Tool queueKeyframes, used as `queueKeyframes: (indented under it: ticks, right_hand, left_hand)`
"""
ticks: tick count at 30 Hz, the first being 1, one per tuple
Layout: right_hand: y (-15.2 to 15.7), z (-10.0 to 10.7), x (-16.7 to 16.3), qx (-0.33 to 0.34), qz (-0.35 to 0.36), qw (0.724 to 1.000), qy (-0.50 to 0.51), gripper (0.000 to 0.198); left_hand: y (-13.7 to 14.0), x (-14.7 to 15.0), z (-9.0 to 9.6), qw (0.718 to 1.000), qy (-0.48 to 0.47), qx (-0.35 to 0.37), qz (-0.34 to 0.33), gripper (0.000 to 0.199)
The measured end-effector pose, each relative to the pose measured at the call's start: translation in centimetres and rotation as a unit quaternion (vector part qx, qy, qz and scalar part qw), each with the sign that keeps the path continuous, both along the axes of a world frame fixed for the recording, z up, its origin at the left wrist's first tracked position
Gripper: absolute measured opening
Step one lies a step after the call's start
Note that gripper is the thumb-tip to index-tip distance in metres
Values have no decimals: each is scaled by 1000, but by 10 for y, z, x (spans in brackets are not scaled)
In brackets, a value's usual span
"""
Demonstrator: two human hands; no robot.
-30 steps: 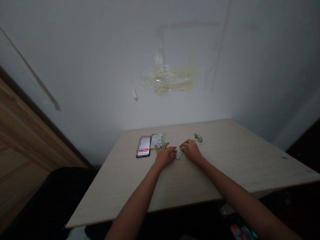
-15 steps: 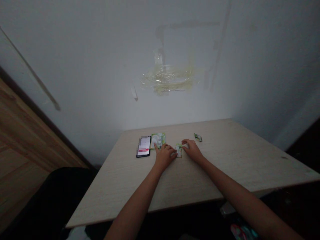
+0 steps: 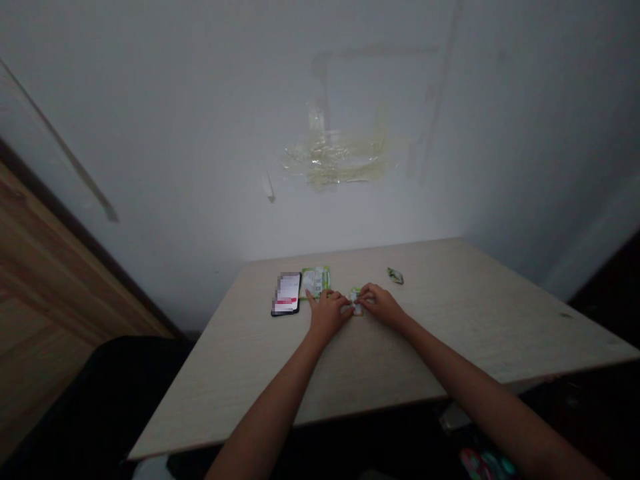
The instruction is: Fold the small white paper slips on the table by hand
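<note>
A small green-and-white card [image 3: 357, 311] lies flat on the table between my hands. My left hand [image 3: 329, 315] rests palm down at its left edge, with thumb and forefinger close together on it and the outer fingers spread. From the other side my right hand [image 3: 383, 306] reaches over the card's upper part, fingertips pinched together on it. Whether a thinner piece sits between those fingertips is too small to tell. Just behind my left hand lies a larger green-and-white printed packet [image 3: 316, 281], its lower edge partly covered by my fingers.
A phone [image 3: 287, 293] with a lit screen lies left of the packet. Toward the back right sits a small crumpled green piece [image 3: 395, 275]. The pale wooden table [image 3: 465, 313] meets a wall [image 3: 200, 133] with old tape [image 3: 345, 160] on it.
My right hand has moved left and slightly down, and its fingertips have closed on the card. My left hand stays at the card's left edge.
</note>
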State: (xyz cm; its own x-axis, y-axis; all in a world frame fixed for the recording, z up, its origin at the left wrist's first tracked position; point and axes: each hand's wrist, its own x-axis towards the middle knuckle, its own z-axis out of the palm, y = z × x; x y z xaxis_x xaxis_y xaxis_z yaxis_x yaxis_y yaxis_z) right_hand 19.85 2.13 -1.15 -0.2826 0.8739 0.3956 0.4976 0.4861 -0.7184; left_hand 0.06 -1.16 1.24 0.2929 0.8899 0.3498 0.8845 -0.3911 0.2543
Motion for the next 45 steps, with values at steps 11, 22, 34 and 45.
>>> queueKeyframes:
  ticks: [11,22,34,45]
  right_hand:
    - [10,3,-2,51,-73,990,-112,11]
    - [18,6,-6,47,-128,976,-170,11]
    - [21,-4,-1,87,-51,987,-129,17]
    - [16,9,-11,52,-116,971,-202,15]
  left_hand:
    - [2,-2,-1,1000,-7,-5,-2,19]
    - [2,-2,-1,1000,7,-11,-2,21]
    - [2,-3,-7,1000,16,18,-19,25]
    - [4,-2,-9,1000,10,22,-12,23]
